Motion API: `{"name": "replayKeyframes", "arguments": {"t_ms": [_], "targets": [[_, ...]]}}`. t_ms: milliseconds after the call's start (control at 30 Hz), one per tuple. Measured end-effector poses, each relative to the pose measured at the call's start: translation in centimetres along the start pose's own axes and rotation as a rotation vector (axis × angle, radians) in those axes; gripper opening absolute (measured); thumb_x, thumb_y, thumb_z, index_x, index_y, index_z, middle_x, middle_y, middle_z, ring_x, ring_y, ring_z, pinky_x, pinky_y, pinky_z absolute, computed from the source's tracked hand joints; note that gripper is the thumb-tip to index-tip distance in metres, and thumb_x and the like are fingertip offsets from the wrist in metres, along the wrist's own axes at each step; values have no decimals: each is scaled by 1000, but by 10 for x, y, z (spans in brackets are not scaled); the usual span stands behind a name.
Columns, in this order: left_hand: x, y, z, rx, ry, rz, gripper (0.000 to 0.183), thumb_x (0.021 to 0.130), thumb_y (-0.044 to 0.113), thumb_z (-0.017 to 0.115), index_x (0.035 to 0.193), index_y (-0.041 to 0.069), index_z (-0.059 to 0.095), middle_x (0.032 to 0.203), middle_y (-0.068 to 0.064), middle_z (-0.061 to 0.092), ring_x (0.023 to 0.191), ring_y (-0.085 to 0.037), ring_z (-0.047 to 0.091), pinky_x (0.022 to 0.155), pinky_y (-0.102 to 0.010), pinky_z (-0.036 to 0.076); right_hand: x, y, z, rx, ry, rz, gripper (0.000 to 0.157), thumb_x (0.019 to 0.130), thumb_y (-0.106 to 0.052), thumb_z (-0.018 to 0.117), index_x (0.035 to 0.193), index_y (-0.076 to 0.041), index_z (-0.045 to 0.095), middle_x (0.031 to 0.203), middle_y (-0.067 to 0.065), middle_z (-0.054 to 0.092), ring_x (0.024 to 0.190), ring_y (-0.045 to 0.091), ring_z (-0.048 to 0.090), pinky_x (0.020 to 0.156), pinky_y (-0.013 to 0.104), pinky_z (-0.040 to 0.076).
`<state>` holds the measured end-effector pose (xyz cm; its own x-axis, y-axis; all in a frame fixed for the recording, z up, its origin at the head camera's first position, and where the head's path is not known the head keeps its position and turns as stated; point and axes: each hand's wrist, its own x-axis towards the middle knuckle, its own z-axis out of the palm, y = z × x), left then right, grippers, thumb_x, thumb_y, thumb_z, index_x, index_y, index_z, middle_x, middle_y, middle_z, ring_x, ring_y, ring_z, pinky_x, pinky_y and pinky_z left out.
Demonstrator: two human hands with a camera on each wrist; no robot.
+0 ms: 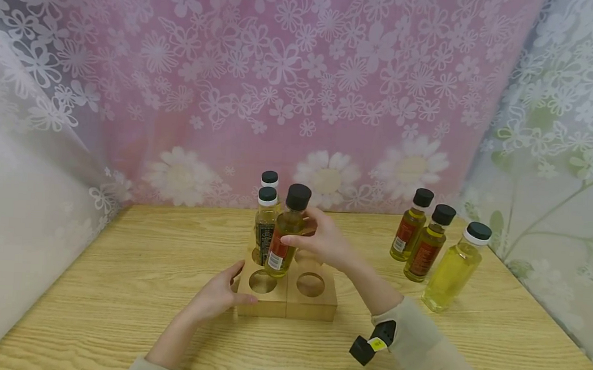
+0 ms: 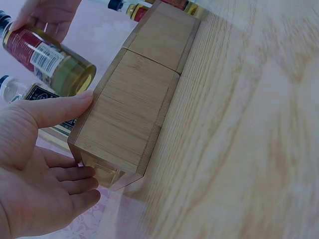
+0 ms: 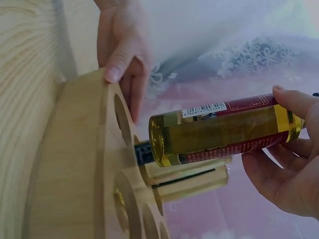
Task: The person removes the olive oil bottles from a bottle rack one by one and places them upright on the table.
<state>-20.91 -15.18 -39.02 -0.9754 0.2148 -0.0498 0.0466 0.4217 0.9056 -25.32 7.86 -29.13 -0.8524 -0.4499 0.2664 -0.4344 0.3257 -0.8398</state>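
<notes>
My right hand [image 1: 326,240] grips a glass oil bottle [image 1: 281,246] with a black cap and a red label. The bottle leans slightly, its base just over the front left hole of a wooden bottle rack [image 1: 311,311]. In the right wrist view, thumb and fingers wrap the upper part of the bottle [image 3: 224,130]. My left hand [image 2: 35,164] holds the rack's front left corner, thumb at the top edge and fingers along the side. Behind the held bottle, a dark-labelled bottle [image 1: 265,228] and another bottle [image 1: 270,178] stand in the rack's left row, partly hidden.
On the table's right side stand two red-labelled oil bottles [image 1: 404,237] [image 1: 423,258] with black caps. In front of them is a bottle of pale yellow oil [image 1: 451,276] with a dark cap. Flowered curtains [image 1: 302,83] close off the back and sides of the wooden table [image 1: 170,245].
</notes>
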Motion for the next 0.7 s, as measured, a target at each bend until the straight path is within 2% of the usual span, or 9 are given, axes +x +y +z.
{"name": "replayKeyframes", "arguments": {"t_ms": [267,567,700], "targets": [[1,-1,0,5,1,5,97,74,21,79,144,-7,20,148,-23,23,133,-43,22,105,-54,24,-3,0,-29,-45,60,11,45,81,-16,74,120,-3,56,109,14,59,101,32,58,80,40,51],[1,0,0,18,-8,4,97,74,23,79,145,-6,20,148,-23,23,132,-45,23,104,-54,25,-9,14,-63,-45,89,149,54,82,-22,72,126,0,51,121,18,54,114,33,50,88,45,47],[1,-1,0,26,0,6,97,73,24,79,145,-6,21,148,-23,24,132,-45,24,104,-54,25,-11,23,-76,-48,96,183,59,83,-26,71,130,1,46,125,20,50,117,34,47,92,48,43]]}}
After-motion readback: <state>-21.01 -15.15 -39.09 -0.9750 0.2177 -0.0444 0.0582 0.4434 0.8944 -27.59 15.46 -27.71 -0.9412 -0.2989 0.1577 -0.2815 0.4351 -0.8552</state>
